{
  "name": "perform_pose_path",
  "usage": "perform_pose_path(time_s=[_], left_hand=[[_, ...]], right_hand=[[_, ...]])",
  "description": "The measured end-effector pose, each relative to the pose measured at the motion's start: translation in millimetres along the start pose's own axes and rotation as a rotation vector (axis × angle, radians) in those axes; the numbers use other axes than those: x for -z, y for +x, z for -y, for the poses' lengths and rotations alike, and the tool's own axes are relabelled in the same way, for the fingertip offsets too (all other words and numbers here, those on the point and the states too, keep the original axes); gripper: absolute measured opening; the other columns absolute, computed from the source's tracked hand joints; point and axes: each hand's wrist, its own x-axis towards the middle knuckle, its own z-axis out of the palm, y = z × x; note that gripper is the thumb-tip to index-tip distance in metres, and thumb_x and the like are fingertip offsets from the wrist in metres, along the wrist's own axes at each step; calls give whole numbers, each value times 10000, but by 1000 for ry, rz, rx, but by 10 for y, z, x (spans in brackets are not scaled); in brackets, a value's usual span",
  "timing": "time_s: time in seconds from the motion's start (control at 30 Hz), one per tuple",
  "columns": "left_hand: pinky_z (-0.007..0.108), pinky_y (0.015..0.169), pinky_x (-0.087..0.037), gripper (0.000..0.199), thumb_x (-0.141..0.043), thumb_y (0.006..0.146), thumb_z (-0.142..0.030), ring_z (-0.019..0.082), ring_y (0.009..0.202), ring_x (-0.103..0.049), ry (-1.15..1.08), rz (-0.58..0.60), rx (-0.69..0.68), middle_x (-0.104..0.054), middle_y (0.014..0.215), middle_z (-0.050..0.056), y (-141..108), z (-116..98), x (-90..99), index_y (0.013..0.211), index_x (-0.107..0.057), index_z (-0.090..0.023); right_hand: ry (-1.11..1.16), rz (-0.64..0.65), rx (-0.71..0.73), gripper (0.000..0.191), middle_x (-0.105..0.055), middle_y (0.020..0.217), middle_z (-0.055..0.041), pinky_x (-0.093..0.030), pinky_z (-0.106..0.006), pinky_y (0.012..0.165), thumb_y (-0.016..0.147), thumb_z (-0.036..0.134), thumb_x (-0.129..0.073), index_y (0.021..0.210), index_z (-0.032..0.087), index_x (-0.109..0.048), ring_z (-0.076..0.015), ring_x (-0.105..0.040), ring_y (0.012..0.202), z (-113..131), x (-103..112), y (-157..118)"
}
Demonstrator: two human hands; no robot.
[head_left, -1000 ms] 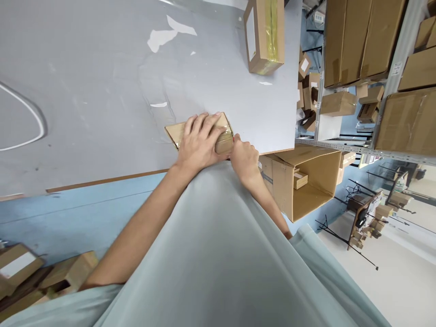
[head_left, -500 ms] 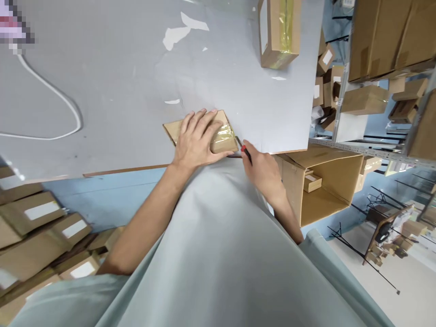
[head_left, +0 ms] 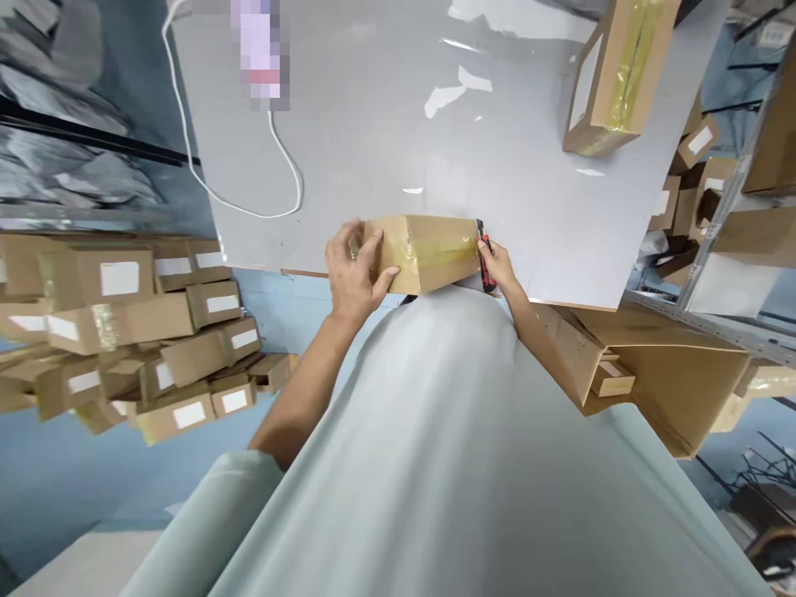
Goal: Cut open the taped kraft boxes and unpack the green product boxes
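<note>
A small cardboard box (head_left: 439,249) with shiny yellowish tape lies at the near edge of the grey table (head_left: 366,141). My left hand (head_left: 354,274) grips the box's left end, fingers behind and thumb in front. At its right end, my right hand (head_left: 499,264) is closed around a red and black cutter (head_left: 486,267), which stands upright against the box. Whether those fingers also press on the box, I cannot tell.
A taped box (head_left: 615,79) stands at the table's back right. A white cable (head_left: 292,170) curls at the left. Beyond the right front edge is a large open carton (head_left: 677,373); stacked boxes (head_left: 180,332) fill the left.
The view has swung left. The small box is turned, showing another taped side and an end. My left hand has gone from lying on top to gripping its left end.
</note>
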Motion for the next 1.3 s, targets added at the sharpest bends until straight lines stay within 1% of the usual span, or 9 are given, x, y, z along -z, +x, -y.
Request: perform_pose_path(time_s=[0.1,0.17,0.33,0.53,0.73,0.87,1.0,1.13,1.3], left_hand=[[604,1174,-576,570,-361,1206,-575,348,1478,-624,-72,-100,82,-634,1552,142,-172,-69,22,1676,-607,-367],[548,1124,-619,560,-310,1213,-491,301,1395,-680,-127,-137,92,-666,1457,137,-171,-103,0,1669,-621,-399],[504,1174,-597,623,-303,1204,-522,303,1388,-707,-278,-37,78,-710,1442,164,88,-57,-207,1672,-644,-292],[453,1060,-674,710,-517,1105,-680,278,1210,-771,-566,131,180,-711,1523,169,304,37,-569,1607,-681,-205],[481,1080,-664,859,-714,1007,-667,299,1259,-763,-622,202,64,-632,1627,167,460,272,-616,1757,-520,-297],[523,1121,-650,834,-748,963,-627,347,1412,-691,-664,303,-43,-555,1722,138,628,425,-630,1730,-556,-364],[562,1211,-596,884,-745,956,-595,387,1511,-616,-711,365,-96,-530,1753,193,709,468,-649,1741,-538,-244],[562,1247,-565,862,-717,982,-567,388,1562,-576,-745,386,-109,-513,1771,204,701,450,-643,1750,-526,-224],[551,1266,-549,845,-712,1007,-583,376,1568,-574,-757,391,-103,-509,1779,190,692,449,-673,1756,-522,-242]], right_hand=[[-37,-9,42,369,-608,822,43,-640,-247,733,1159,526,-544,991,227,-680,-147,-610,745,143,10,-190],[-90,-41,68,375,-575,810,38,-644,-258,742,1163,519,-522,959,237,-661,-159,-601,751,208,98,-328],[-267,-179,151,436,-683,912,-22,-647,-317,823,1172,559,-449,1086,222,-712,-201,-648,839,285,404,-640],[-476,-262,190,514,-789,1060,-84,-615,-332,926,1178,529,-360,1254,184,-733,-230,-710,983,383,525,-780],[-691,-407,213,479,-820,1271,-153,-579,-364,992,1218,441,-310,1453,203,-653,-266,-759,1100,791,373,-926],[-942,-178,233,448,-841,1271,-101,-548,-321,957,1253,474,-335,1460,255,-667,-271,-778,1128,1200,42,-991],[-1205,97,311,429,-830,1368,-89,-520,-306,974,1267,480,-381,1435,266,-712,-271,-765,1220,1475,-297,-902],[-1361,179,311,444,-820,1382,-115,-520,-319,957,1272,474,-383,1459,254,-721,-284,-771,1226,1589,-467,-798],[-1429,220,262,437,-806,1412,-145,-530,-335,986,1273,450,-394,1483,235,-712,-288,-759,1269,1665,-505,-778]])
